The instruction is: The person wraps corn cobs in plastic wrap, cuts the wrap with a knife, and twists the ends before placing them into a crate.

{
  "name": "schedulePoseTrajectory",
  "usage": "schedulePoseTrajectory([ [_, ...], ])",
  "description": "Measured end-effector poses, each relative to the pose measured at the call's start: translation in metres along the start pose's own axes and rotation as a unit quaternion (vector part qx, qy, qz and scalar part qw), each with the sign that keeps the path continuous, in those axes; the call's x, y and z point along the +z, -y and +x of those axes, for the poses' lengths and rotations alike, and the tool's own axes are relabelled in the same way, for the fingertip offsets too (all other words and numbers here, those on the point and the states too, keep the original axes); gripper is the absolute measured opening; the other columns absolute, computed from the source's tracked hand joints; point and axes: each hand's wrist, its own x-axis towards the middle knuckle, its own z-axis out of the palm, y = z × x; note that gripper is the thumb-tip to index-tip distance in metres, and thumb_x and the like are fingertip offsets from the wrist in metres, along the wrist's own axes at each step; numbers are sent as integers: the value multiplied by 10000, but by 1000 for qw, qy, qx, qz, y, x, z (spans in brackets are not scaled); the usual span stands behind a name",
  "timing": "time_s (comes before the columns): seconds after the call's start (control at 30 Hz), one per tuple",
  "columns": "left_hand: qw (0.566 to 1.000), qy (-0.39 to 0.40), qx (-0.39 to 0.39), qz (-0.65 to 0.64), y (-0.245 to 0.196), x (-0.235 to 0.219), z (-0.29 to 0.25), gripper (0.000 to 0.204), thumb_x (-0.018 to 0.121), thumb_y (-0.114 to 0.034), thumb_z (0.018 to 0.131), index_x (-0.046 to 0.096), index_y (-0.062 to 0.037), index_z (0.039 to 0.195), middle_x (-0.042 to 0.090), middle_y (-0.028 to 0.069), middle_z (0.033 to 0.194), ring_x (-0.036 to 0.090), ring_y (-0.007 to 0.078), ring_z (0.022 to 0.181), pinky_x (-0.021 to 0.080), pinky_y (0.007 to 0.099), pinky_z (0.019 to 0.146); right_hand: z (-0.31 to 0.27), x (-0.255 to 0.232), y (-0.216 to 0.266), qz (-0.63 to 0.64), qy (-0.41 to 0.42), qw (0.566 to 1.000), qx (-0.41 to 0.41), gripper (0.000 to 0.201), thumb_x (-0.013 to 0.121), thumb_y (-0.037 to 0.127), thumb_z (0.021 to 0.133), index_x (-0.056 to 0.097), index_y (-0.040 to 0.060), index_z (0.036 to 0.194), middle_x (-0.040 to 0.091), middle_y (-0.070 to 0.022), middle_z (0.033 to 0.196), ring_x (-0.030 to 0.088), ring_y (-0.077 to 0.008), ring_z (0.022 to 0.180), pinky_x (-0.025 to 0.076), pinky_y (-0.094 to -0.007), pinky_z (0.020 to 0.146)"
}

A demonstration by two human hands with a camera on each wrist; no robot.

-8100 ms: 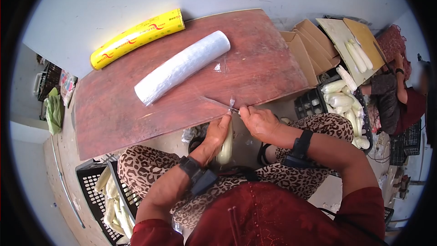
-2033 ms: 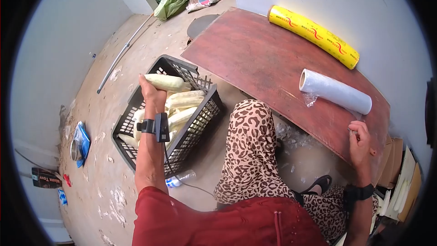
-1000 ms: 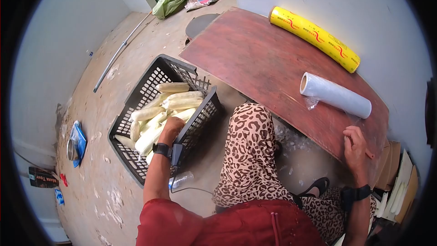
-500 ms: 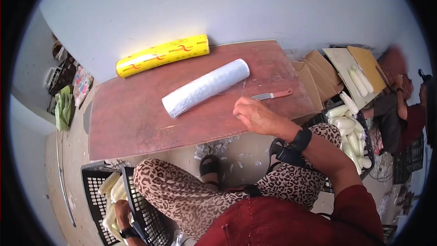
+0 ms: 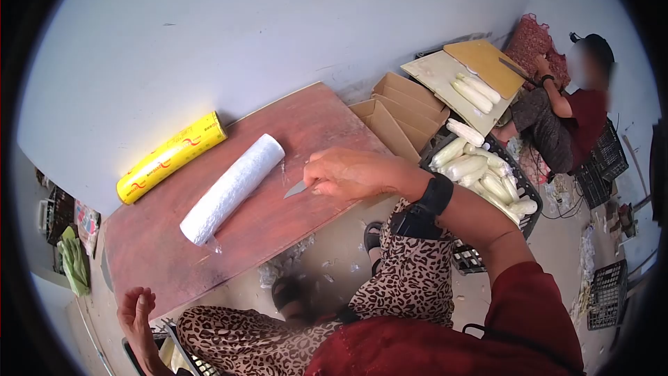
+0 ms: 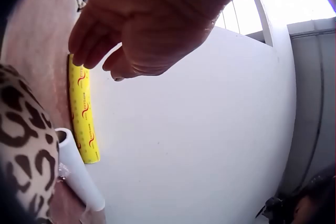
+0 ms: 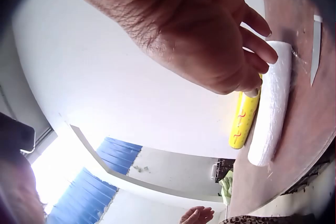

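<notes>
My left hand (image 5: 137,313) is raised at the table's left front corner, above the lower-left crate, its fingers loosely bent with nothing in them. In the left wrist view the same hand (image 6: 152,24) hangs in front of the pale wall. Over the right part of the red-brown table, my right hand (image 5: 351,173) has loosely bent fingers. A knife's blade (image 5: 295,190) shows beside its fingertips. The right wrist view has the knife (image 7: 316,50) lying on the tabletop, apart from the fingers. A roll of clear plastic film (image 5: 233,188) lies left of this hand.
A yellow printed roll (image 5: 170,157) lies along the wall side of the table (image 5: 160,251). Right of it stand a cardboard box (image 5: 396,122) and a black crate (image 5: 532,219) of ears of corn. Another person (image 5: 577,111) sits at the far right near a cutting board (image 5: 487,69).
Earlier my left hand held an ear of corn over the lower-left crate, then reached inside; now it is up and empty. The view has swung right. My right hand now overlaps the knife.
</notes>
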Motion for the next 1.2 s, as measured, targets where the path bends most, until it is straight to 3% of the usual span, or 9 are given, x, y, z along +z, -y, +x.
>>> schedulePoseTrajectory([
  [0.07,997,64,40,-7,-28,34,15,193,641,-229,925,622,-43,974,646,41,903,609,135,839,481,274,784,-18,-15,-27,-26,-28,999,14,160,602,138,864,615,13,962,602,-143,936,595,-308,907,464,-397,789],
  [0.13,986,150,71,-22,-41,65,31,177,652,-203,913,621,-38,972,644,38,897,605,129,836,476,269,779,-37,-28,-57,-9,-60,995,85,168,588,111,828,627,-11,936,630,-199,973,612,-352,901,474,-424,783],
  [0.3,951,293,94,26,-55,140,53,169,663,-107,897,613,17,1001,641,39,900,599,126,863,470,259,782,-106,-40,-158,-24,-196,942,271,254,599,125,831,618,-5,1048,653,-211,1050,622,-330,1010,481,-415,858],
  [0.43,921,362,101,102,-47,190,58,190,679,-82,877,610,26,1018,661,75,900,630,143,862,502,275,754,-174,-42,-246,-185,-283,870,360,278,665,101,783,623,-1,1039,652,-209,1013,628,-361,956,501,-411,821],
  [0.5,906,388,106,132,-42,205,61,203,683,-75,869,610,31,1027,671,99,906,643,152,858,512,282,747,-207,-43,-275,-220,-334,812,426,284,663,131,780,621,7,1032,641,-232,983,620,-389,967,493,-429,847],
  [0.63,900,395,110,150,-25,223,68,213,671,-57,853,619,40,1036,686,132,905,658,180,841,518,300,739,-247,-44,-301,-217,-311,720,582,321,649,115,800,614,81,1117,573,-194,1194,555,-391,1131,455,-525,895],
  [0.73,906,375,101,168,-19,229,75,225,664,-43,840,618,48,1041,686,140,895,659,189,837,516,305,741,-260,-35,-308,-258,-318,700,586,343,651,112,793,594,105,1131,547,-159,1195,523,-388,1144,438,-551,887],
  [0.83,913,359,97,164,-14,235,81,235,657,-33,832,615,57,1045,685,146,890,659,194,832,515,307,743,-264,-24,-312,-300,-311,718,546,384,661,112,767,569,118,1140,528,-133,1186,497,-368,1133,426,-550,867],
  [1.2,904,360,121,195,-11,246,90,214,654,-36,801,609,44,994,669,172,860,661,247,799,511,331,720,-247,-25,-329,-337,-246,688,594,386,650,72,737,551,94,1109,499,-118,1178,471,-348,1150,386,-568,877],
])
